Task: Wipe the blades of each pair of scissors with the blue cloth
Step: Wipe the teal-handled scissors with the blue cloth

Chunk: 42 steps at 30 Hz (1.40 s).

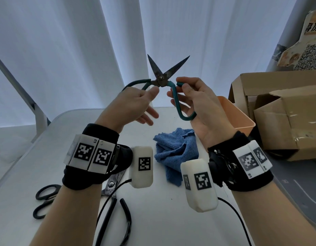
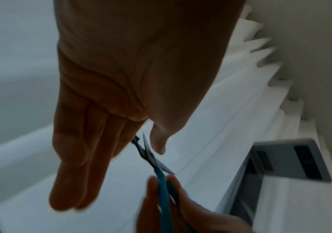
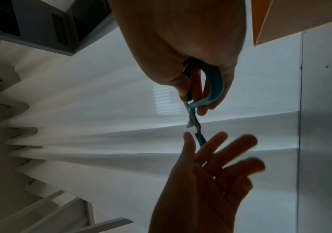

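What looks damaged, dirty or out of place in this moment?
The teal-handled scissors, held open by the right hand, have dark, stained blades. The blue cloth lies crumpled on the table, unused. Nothing appears spilled or broken.

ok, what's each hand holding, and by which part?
Right hand grips the teal-handled scissors by one handle loop. Left hand is open, grasping nothing, its thumb beside the other handle.
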Available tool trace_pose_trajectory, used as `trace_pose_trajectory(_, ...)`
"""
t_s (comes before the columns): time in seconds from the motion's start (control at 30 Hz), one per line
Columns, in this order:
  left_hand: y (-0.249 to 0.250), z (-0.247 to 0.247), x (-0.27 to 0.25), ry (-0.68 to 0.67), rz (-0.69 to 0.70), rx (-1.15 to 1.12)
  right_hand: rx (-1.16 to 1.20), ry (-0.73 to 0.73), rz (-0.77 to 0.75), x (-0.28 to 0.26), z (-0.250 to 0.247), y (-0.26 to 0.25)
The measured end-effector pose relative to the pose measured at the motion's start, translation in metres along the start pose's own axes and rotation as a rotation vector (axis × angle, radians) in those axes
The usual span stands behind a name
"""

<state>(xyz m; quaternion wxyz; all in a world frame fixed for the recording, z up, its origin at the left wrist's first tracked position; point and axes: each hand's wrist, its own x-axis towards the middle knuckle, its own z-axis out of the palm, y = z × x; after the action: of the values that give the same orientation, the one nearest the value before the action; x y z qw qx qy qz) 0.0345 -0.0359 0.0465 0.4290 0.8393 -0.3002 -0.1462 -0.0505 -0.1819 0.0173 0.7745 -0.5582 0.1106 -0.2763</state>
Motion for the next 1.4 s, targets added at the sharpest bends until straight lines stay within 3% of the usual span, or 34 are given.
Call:
trace_pose_trajectory(0.2,0.004,0.001,0.004,0.096,0.073,-0.344,-0.053,-0.221,0.045,-0.005,0.002,-0.006)
trace_pose_trajectory(0.37,0.005,0.001,0.003,0.202,0.105,-0.556,0.057,-0.259,0.066,-0.006,0.005,-0.007)
trace_pose_trajectory(0.47,0.004,0.006,0.003,0.299,0.147,-0.608,0.008,-0.259,0.061,-0.007,0.005,-0.008)
trace_pose_trajectory(0.7,-0.001,0.0,0.01,0.475,0.189,-0.526,-0.534,-0.401,0.118,-0.009,-0.002,-0.003)
trace_pose_trajectory(0.87,-0.007,-0.011,0.01,0.506,0.186,-0.501,-1.077,-0.717,0.237,-0.012,-0.001,0.003)
trace_pose_trajectory(1.0,-0.007,-0.017,0.008,0.521,0.196,-0.534,-1.333,-0.914,0.272,-0.018,0.003,0.011)
trace_pose_trajectory(1.23,-0.005,-0.018,0.006,0.518,0.184,-0.534,-1.441,-0.905,0.344,-0.013,0.0,0.017)
trace_pose_trajectory(1.33,-0.003,-0.018,0.003,0.516,0.162,-0.497,-1.456,-0.861,0.302,-0.011,-0.002,0.018)
trace_pose_trajectory(1.4,-0.001,-0.017,0.002,0.516,0.155,-0.48,-1.407,-0.755,0.221,-0.007,-0.004,0.016)
